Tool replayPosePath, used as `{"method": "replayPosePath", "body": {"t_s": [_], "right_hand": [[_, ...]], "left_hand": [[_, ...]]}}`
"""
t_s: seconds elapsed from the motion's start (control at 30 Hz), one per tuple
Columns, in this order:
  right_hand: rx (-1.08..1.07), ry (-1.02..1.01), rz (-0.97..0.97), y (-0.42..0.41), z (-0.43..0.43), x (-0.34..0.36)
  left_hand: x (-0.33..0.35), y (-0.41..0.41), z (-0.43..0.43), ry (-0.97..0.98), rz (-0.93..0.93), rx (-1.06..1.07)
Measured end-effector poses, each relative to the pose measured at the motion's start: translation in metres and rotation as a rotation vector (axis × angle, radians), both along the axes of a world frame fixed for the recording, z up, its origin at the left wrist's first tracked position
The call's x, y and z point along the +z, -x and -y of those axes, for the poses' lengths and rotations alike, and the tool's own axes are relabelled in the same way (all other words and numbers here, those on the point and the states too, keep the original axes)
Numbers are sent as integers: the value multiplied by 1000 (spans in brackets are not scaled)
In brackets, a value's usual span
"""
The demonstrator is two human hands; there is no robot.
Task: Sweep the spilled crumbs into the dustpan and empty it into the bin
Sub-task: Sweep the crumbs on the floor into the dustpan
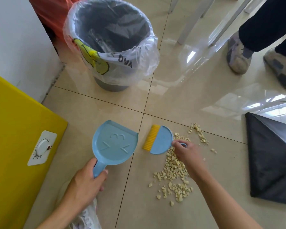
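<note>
A light blue dustpan (115,143) lies flat on the tiled floor, its handle gripped by my left hand (87,183). To its right, my right hand (186,152) grips the handle of a small blue brush (161,141) with yellow bristles (151,137) that point left toward the pan. Pale yellowish crumbs (173,169) are scattered on the floor under and to the right of my right hand, some also farther back (199,133). A grey bin (112,42) lined with a clear plastic bag stands behind the dustpan.
A yellow cabinet (15,129) with a white dial fixture stands at the left. A dark folded sheet (271,156) lies at the right. Another person's shoes (239,53) and white table legs (193,22) are at the back right. My own shoe (87,219) shows at the bottom.
</note>
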State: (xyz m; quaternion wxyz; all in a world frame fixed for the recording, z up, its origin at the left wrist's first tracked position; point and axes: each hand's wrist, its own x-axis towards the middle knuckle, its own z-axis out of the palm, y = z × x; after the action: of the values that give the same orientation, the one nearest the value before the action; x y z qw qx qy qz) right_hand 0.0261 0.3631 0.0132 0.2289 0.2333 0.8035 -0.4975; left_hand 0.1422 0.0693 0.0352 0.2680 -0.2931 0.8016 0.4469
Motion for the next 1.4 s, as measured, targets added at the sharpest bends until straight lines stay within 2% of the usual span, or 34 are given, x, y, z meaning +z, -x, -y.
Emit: {"method": "replayPosePath", "body": {"t_s": [0.13,0.3,0.47,0.53,0.6,0.7,0.8,0.9,0.97,1.13,1.23,1.4], "right_hand": [[57,-126,-18,27,4,-16],[-59,-250,20,39,-58,-19],[-115,-62,110,23,-92,5],[-165,29,74,26,-100,21],[-160,9,-8,38,-109,37],[12,-207,-204,65,-119,60],[315,-699,-375,98,-132,63],[589,-1074,-271,119,-140,39],[730,-1219,-154,115,-132,18],[914,-1120,-190,72,-95,-7],[1012,-1075,-155,38,-84,1],[1113,-997,-255,-7,-99,23]], "left_hand": [[-3,-4,0,-30,-6,14],[-6,2,-7,-20,-20,-25],[-6,23,-26,-29,-62,-97],[-9,30,-30,-26,-82,-158],[-11,36,-33,-13,-100,-213],[-16,44,-39,43,-166,-297],[-20,56,-45,130,-227,-415],[-22,65,-53,148,-233,-488],[-23,65,-57,145,-232,-519],[-31,51,-60,139,-239,-571],[-35,42,-58,148,-218,-597],[-33,33,-63,130,-197,-594]]}}
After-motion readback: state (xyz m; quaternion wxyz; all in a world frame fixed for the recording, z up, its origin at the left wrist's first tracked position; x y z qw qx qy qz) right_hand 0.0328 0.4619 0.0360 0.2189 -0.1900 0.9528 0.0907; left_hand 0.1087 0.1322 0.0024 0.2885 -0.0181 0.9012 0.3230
